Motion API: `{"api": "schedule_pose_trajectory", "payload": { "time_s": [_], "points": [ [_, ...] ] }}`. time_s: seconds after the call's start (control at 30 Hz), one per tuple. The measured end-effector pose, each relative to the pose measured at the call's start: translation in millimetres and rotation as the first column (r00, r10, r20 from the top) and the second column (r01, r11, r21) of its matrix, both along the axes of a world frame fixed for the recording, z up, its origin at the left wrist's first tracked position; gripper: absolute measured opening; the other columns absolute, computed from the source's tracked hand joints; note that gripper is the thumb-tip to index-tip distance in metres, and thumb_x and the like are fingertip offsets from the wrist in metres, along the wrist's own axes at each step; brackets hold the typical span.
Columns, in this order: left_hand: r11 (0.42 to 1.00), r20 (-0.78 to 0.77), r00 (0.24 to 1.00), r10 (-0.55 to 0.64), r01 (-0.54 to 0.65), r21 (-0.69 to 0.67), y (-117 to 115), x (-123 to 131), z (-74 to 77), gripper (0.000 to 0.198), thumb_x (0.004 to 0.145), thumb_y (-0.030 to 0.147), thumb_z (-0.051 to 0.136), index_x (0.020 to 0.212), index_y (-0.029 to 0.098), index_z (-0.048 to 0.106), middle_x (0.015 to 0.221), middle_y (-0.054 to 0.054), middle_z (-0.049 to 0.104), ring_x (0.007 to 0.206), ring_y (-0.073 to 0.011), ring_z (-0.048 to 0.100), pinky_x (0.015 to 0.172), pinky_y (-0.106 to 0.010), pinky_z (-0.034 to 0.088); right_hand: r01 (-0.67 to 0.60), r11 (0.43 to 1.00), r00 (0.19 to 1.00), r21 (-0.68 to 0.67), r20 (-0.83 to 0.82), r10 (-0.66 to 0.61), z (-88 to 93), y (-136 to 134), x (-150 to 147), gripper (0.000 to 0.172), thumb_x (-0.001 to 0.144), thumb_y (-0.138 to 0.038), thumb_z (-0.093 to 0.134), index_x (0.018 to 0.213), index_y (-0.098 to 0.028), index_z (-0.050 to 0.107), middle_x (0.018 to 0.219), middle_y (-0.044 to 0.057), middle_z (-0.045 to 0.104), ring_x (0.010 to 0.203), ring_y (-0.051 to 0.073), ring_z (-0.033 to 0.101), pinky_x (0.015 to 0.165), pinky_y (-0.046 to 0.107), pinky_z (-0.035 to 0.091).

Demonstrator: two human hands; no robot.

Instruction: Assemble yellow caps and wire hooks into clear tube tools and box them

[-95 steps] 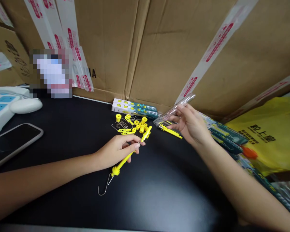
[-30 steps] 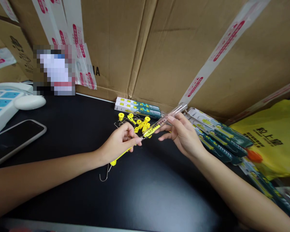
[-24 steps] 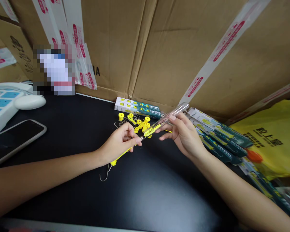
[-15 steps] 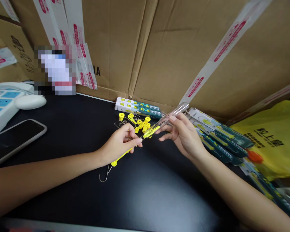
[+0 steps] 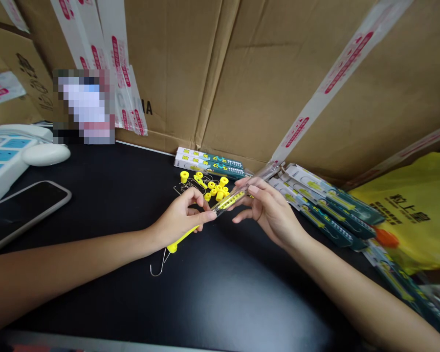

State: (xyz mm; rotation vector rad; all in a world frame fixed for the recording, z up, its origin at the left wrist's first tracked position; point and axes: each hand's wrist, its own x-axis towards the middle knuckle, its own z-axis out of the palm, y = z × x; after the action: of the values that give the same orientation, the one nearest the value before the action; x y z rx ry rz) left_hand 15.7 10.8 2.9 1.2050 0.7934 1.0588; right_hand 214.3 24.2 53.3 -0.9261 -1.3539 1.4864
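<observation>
**Two hands slide a clear tube over a yellow rod above a black table**

A person's two bare hands meet over the middle of a black table (image 5: 242, 293), toward its back edge. The left hand (image 5: 179, 220) is pinched shut on a thin yellow rod (image 5: 185, 235), gripping near its upper end. The rod slants from lower left to upper right; a wire hook (image 5: 157, 266) hangs from its lower end, near the table. The right hand (image 5: 267, 210) has its fingers closed on a clear tube (image 5: 242, 189), which lies along the same slanted line, its far end pointing up and right toward the cardboard boxes (image 5: 278, 73). The tube's open end sits just at the left fingertips, and the rod's yellow tip shows inside it. So the tube lies up and right of the left grip, axis in line with the rod, and the right hand is the nearer to it.

Compared with half a second earlier, the tube has come further down over the rod, and the right hand has moved closer to the left.

Behind the hands lie small yellow parts (image 5: 212, 186) and flat packets (image 5: 209, 164). More packets (image 5: 326, 205) and a yellow bag (image 5: 414, 205) lie toward the right edge; a phone (image 5: 22, 210) and a power strip (image 5: 0, 161) by the left edge.
</observation>
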Motion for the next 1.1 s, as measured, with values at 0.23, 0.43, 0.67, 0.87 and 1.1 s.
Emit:
{"api": "schedule_pose_trajectory", "payload": {
  "time_s": [0.23, 0.43, 0.67, 0.87, 1.1],
  "points": [
    [0.996, -0.050, 0.997, -0.066, 0.064, -0.056, 4.1, -2.4, 0.8, 0.030, 0.074, 0.026, 0.071, 0.071, 0.017, 0.042, 0.061, 0.008, 0.049, 0.052, -0.0039, 0.049, 0.050, -0.018, 0.039, 0.020, 1.000, 1.000, 0.019, 0.018, -0.020, -2.9, 4.6, 2.6, 0.020, 0.082, -0.033, 0.061, 0.096, -0.019, 0.058, 0.086, 0.002, 0.065, 0.072, 0.016, 0.069, 0.052, 0.028, 0.060],
    [0.987, 0.010, 0.995, -0.095, 0.095, -0.132, 5.8, -3.9, 3.2, 0.016, 0.070, 0.009, 0.061, 0.081, 0.016, 0.052, 0.072, 0.006, 0.056, 0.064, -0.0052, 0.060, 0.069, -0.022, 0.050, 0.041, 0.999, 0.999, 0.026, 0.015, -0.042, -3.5, 9.8, 5.8, 0.017, 0.083, -0.031, 0.059, 0.095, -0.019, 0.058, 0.086, 0.002, 0.064, 0.071, 0.016, 0.068, 0.053, 0.028, 0.060],
    [0.990, 0.010, 0.997, -0.076, 0.077, -0.120, 3.3, -3.4, 7.0, 0.024, 0.073, 0.011, 0.066, 0.085, 0.017, 0.046, 0.090, 0.004, 0.055, 0.071, -0.0105, 0.069, 0.074, -0.029, 0.057, 0.046, 0.999, 0.999, 0.013, 0.006, -0.046, -2.7, 8.0, 5.2, 0.015, 0.083, -0.030, 0.056, 0.094, -0.019, 0.058, 0.086, 0.002, 0.064, 0.069, 0.016, 0.067, 0.053, 0.028, 0.059],
    [0.998, -0.149, 0.987, -0.055, 0.050, -0.036, 6.8, -4.8, -1.7, 0.024, 0.078, 0.022, 0.067, 0.090, 0.019, 0.046, 0.087, 0.004, 0.059, 0.057, -0.0112, 0.068, 0.057, -0.027, 0.056, 0.037, 0.999, 0.999, 0.016, -0.020, -0.036, -1.7, 8.6, 5.7, 0.017, 0.084, -0.033, 0.057, 0.094, -0.019, 0.057, 0.087, 0.001, 0.063, 0.064, 0.014, 0.067, 0.052, 0.027, 0.059],
    [0.991, -0.327, 0.944, -0.053, 0.090, 0.100, -0.7, -10.1, 2.2, 0.023, 0.088, 0.038, 0.057, 0.081, 0.018, 0.048, 0.058, 0.006, 0.055, 0.042, -0.0051, 0.049, 0.044, -0.018, 0.039, 0.051, 0.998, 0.999, 0.047, -0.021, -0.050, 1.4, 6.0, 3.9, 0.018, 0.084, -0.036, 0.059, 0.094, -0.021, 0.055, 0.083, 0.000, 0.064, 0.062, 0.013, 0.066, 0.052, 0.026, 0.059]
  ]
}}
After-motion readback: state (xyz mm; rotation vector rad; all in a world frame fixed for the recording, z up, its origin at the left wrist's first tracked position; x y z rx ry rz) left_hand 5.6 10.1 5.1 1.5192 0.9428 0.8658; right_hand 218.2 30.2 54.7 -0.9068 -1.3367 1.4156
